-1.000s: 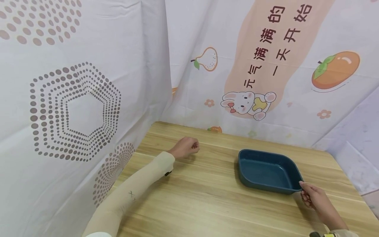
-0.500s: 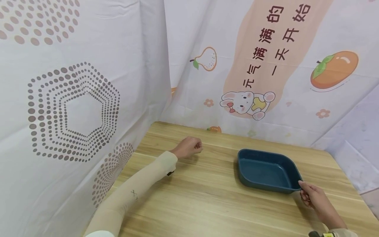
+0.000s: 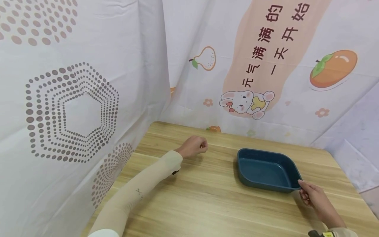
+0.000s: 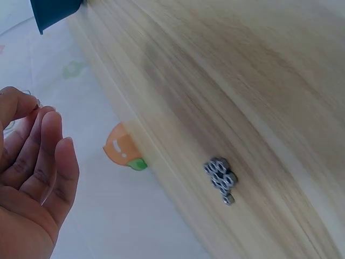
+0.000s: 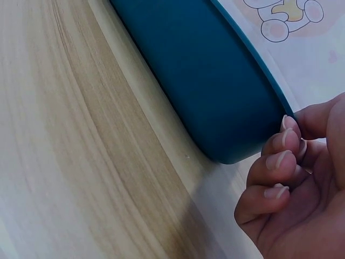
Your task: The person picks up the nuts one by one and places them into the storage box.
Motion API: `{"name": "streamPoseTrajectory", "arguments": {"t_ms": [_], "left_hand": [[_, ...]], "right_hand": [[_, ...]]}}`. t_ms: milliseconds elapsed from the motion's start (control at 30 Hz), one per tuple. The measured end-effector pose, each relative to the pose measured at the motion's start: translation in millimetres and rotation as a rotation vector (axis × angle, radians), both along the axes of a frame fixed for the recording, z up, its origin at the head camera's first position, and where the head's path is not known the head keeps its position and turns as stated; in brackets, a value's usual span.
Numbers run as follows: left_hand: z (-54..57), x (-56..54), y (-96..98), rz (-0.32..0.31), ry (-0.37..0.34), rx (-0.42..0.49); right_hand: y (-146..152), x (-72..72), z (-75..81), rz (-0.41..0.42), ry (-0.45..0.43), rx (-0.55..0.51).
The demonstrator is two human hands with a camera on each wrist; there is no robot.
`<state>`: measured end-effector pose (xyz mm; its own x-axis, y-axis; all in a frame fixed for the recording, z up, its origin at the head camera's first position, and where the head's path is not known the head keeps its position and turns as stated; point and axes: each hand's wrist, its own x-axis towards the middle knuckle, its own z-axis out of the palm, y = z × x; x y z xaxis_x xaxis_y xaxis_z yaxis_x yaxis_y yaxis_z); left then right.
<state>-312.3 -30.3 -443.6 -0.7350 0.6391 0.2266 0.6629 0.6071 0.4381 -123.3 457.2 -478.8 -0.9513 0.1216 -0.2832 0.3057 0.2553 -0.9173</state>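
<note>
Left hand [image 3: 193,146]: at about 11 o'clock on the wooden table [image 3: 213,197], thumb tip brought against a fingertip, the other fingers loosely bent. The left wrist view shows a small shiny thing [image 4: 38,102] in that pinch; too little shows to say what it is.
Right hand [image 3: 315,199]: nearly closed, thumb and fingers pinching the rim of the blue tray [image 3: 265,172] at its 4 o'clock corner.
Blue tray: seems to rest flat on the table, between 3 and 4 o'clock from the left hand and well apart from it; nothing shows inside.
Metal nuts [image 4: 220,174]: a cluster lying on the table, at 3 o'clock from the left hand in the left wrist view, with one at the cluster's 5 o'clock end. The head view does not show them, probably because the left hand hides them.
Slip risk: the pinch covers very little, so a slight loosening could drop the shiny thing, and it might roll.
Tray risk: a downward press or tug by the right hand, gripping only one corner, could tilt or swing the tray.
Rim risk: a release too early or too low could strike the tray's wall at 9 o'clock and bounce back.
Scatter risk: a low sweep of the left sleeve [image 3: 145,181] could brush the nuts apart.
</note>
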Motion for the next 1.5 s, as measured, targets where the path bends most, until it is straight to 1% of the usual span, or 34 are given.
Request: {"name": "streamPoseTrajectory", "arguments": {"t_ms": [67, 233, 433, 767, 933, 1067, 1267, 1500], "left_hand": [[-0.7, 0.1, 2.7, -0.009, 0.010, 0.002], [1.0, 2.3, 7.6, -0.025, -0.001, 0.001], [1.1, 1.7, 12.5, -0.036, 0.007, -0.005], [0.4, 3.6, 21.2, -0.037, 0.008, -0.023], [0.9, 4.7, 24.8, -0.050, 0.009, -0.007], [0.6, 6.1, 28.1, -0.058, 0.013, -0.007], [0.3, 7.7, 33.4, -0.059, -0.006, -0.028], [-1.8, 7.7, 39.0, -0.075, 0.007, -0.024]], "right_hand": [[0.5, 0.1, -0.5, 0.003, -0.002, 0.003], [0.4, -0.1, -0.2, 0.004, 0.011, 0.000], [0.2, 0.1, 0.7, 0.004, 0.022, 0.002], [1.0, -0.6, 2.4, 0.000, 0.001, 0.010], [0.5, -0.7, 3.0, 0.000, -0.006, 0.018], [-0.4, -0.7, 2.8, -0.006, 0.003, 0.011], [-1.3, -0.5, 1.4, -0.011, 0.011, -0.003], [-1.8, 0.2, -0.4, -0.014, 0.010, -0.007]]}}
